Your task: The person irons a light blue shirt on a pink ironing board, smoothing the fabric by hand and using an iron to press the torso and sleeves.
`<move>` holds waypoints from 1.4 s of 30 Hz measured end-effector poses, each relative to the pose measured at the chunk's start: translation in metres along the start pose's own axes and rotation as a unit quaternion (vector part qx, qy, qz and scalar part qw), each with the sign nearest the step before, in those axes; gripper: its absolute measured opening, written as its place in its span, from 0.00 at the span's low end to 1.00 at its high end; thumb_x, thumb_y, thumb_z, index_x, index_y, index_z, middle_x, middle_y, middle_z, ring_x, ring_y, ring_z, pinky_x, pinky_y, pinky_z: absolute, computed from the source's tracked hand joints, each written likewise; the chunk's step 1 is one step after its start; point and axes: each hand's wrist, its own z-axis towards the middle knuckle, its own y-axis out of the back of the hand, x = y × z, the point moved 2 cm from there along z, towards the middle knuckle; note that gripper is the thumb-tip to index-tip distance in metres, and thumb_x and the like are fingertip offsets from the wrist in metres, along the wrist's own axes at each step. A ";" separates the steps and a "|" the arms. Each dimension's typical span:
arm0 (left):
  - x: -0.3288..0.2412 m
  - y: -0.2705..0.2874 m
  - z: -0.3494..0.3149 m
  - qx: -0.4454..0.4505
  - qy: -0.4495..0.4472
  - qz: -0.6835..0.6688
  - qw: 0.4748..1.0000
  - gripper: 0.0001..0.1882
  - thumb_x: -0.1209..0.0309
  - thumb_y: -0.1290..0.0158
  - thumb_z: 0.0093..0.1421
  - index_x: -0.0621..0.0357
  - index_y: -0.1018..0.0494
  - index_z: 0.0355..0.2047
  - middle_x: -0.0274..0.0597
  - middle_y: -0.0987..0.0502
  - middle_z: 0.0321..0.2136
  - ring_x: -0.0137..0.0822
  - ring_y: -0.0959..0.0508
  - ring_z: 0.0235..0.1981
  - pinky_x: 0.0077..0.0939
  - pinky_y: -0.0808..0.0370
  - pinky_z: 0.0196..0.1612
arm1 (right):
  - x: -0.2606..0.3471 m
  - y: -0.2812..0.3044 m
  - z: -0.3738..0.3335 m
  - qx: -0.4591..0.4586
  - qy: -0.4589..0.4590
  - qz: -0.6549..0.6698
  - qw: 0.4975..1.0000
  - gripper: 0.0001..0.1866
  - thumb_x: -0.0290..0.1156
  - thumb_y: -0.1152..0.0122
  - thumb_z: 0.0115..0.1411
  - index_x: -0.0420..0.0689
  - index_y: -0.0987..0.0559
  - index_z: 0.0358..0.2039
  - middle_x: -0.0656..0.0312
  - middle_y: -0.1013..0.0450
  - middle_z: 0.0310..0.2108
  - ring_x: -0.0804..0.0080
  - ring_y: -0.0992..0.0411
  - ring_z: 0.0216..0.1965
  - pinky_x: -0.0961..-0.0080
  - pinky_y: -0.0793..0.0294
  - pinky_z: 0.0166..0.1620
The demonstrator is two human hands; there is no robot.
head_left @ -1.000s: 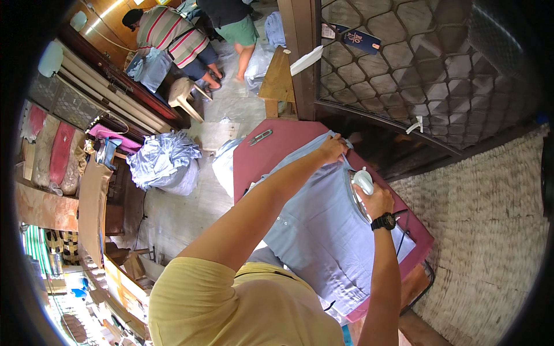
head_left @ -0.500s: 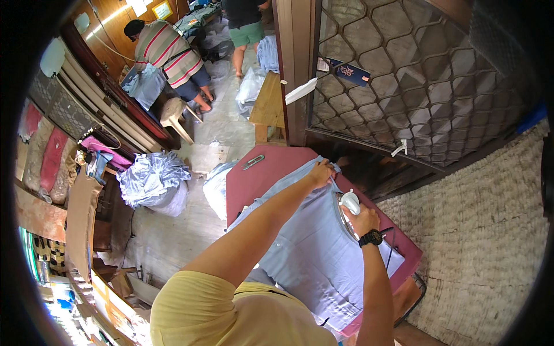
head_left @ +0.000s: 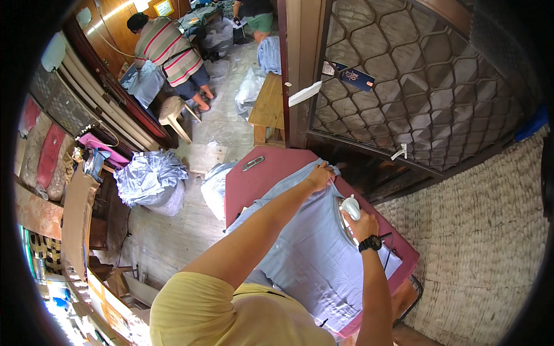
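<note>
A light blue shirt (head_left: 306, 245) lies spread over a maroon-covered ironing board (head_left: 245, 184), part of it hanging over the left edge. My left hand (head_left: 322, 176) is closed on the cloth near the far end, its fingers bunching the edge. In my right hand (head_left: 362, 226), the handle of a white iron (head_left: 350, 207) is held, its soleplate on the shirt along the board's right side. I wear a black watch (head_left: 370, 243) on that wrist. A small slim grey tool (head_left: 253, 164) rests on the board's far left part.
Left of the board stands a heap of blue garments (head_left: 151, 179) on the floor. Beyond are a plastic stool (head_left: 176, 115), a wooden bench (head_left: 268, 106) and a person in a striped shirt (head_left: 170, 49) bending over. A metal grille door (head_left: 398, 92) borders the far right.
At the back, the person in green shorts has shifted right and bent lower. My hands and the iron stay nearly in place, while the view shifts slightly.
</note>
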 end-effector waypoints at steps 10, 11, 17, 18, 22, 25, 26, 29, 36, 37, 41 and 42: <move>0.006 -0.010 0.000 -0.029 0.004 -0.004 1.000 0.11 0.68 0.36 0.49 0.43 0.20 0.34 0.28 0.24 0.43 0.43 0.34 0.57 0.45 0.33 0.54 | 0.005 -0.003 0.002 -0.025 0.014 -0.012 1.000 0.37 0.69 0.36 0.47 0.41 0.19 0.24 0.44 0.23 0.21 0.42 0.22 0.29 0.48 0.23 0.31; 0.004 -0.012 0.000 -0.037 -0.001 -0.006 0.999 0.11 0.68 0.35 0.48 0.44 0.20 0.34 0.28 0.23 0.43 0.43 0.33 0.56 0.45 0.33 0.53 | 0.001 -0.002 -0.001 -0.023 0.008 -0.005 1.000 0.37 0.69 0.36 0.47 0.41 0.18 0.24 0.44 0.23 0.21 0.42 0.22 0.29 0.48 0.23 0.31; 0.022 -0.013 0.001 -0.029 -0.034 0.053 0.998 0.08 0.70 0.42 0.54 0.46 0.20 0.35 0.35 0.21 0.39 0.45 0.28 0.49 0.44 0.31 0.53 | -0.001 -0.009 -0.001 -0.006 0.026 0.016 1.000 0.36 0.69 0.37 0.48 0.42 0.17 0.28 0.44 0.23 0.22 0.40 0.23 0.29 0.48 0.23 0.32; 0.034 -0.017 0.000 -0.014 -0.043 0.081 0.996 0.08 0.71 0.44 0.55 0.46 0.20 0.35 0.37 0.21 0.39 0.46 0.27 0.48 0.43 0.31 0.53 | 0.010 -0.007 0.005 -0.010 0.040 0.012 0.999 0.36 0.69 0.37 0.48 0.42 0.17 0.29 0.43 0.23 0.24 0.40 0.22 0.30 0.48 0.23 0.34; 0.020 0.026 -0.003 0.028 -0.069 -0.177 0.981 0.17 0.80 0.48 0.52 0.51 0.22 0.41 0.46 0.22 0.44 0.52 0.28 0.51 0.43 0.32 0.57 | -0.007 0.000 -0.001 0.054 -0.031 0.039 0.997 0.36 0.69 0.40 0.51 0.44 0.17 0.33 0.43 0.22 0.28 0.41 0.22 0.34 0.47 0.24 0.38; 0.029 0.044 -0.024 -0.079 -0.080 -0.112 0.987 0.20 0.79 0.42 0.51 0.50 0.23 0.45 0.46 0.26 0.47 0.51 0.30 0.54 0.43 0.33 0.58 | -0.010 0.013 -0.021 0.071 -0.022 0.054 0.996 0.33 0.65 0.37 0.52 0.43 0.17 0.33 0.44 0.22 0.28 0.43 0.22 0.33 0.50 0.23 0.36; 0.037 0.042 -0.028 -0.082 -0.062 -0.110 0.989 0.20 0.77 0.40 0.51 0.49 0.23 0.46 0.45 0.26 0.48 0.51 0.31 0.55 0.44 0.33 0.58 | -0.016 0.015 -0.031 0.070 -0.004 0.066 0.995 0.32 0.64 0.36 0.52 0.43 0.17 0.33 0.44 0.22 0.27 0.43 0.22 0.32 0.51 0.23 0.36; 0.028 0.036 -0.034 -0.087 -0.050 -0.106 0.989 0.22 0.69 0.35 0.51 0.46 0.24 0.48 0.43 0.29 0.52 0.50 0.32 0.56 0.45 0.33 0.59 | -0.020 0.022 -0.049 0.032 0.029 0.094 0.995 0.29 0.60 0.32 0.51 0.41 0.17 0.32 0.45 0.22 0.25 0.45 0.22 0.28 0.53 0.23 0.32; 0.006 0.009 -0.024 -0.058 0.029 -0.004 0.998 0.19 0.67 0.36 0.53 0.44 0.24 0.45 0.43 0.32 0.55 0.47 0.33 0.60 0.48 0.33 0.59 | 0.004 -0.006 -0.008 0.027 -0.043 0.059 0.997 0.34 0.66 0.39 0.54 0.40 0.20 0.26 0.43 0.23 0.24 0.41 0.22 0.30 0.49 0.23 0.32; 0.010 0.010 -0.019 -0.073 0.026 -0.008 0.997 0.18 0.67 0.36 0.53 0.44 0.24 0.44 0.43 0.32 0.54 0.46 0.33 0.60 0.47 0.33 0.59 | 0.009 -0.009 0.000 0.019 -0.053 0.075 0.996 0.35 0.67 0.40 0.53 0.41 0.19 0.26 0.43 0.23 0.24 0.41 0.22 0.31 0.48 0.23 0.33; 0.033 0.041 -0.025 -0.138 0.028 -0.094 0.986 0.14 0.72 0.41 0.55 0.52 0.25 0.44 0.46 0.31 0.52 0.51 0.30 0.56 0.45 0.29 0.57 | 0.002 -0.005 -0.003 0.036 -0.055 0.064 0.996 0.36 0.69 0.39 0.51 0.42 0.17 0.31 0.44 0.22 0.26 0.42 0.22 0.32 0.50 0.22 0.35; 0.062 0.044 -0.037 -0.131 0.075 -0.067 0.986 0.18 0.72 0.41 0.55 0.52 0.27 0.48 0.50 0.29 0.49 0.52 0.29 0.55 0.45 0.28 0.55 | 0.003 -0.004 -0.004 0.051 -0.046 0.085 0.994 0.36 0.69 0.39 0.51 0.43 0.17 0.32 0.44 0.22 0.26 0.43 0.22 0.32 0.50 0.22 0.35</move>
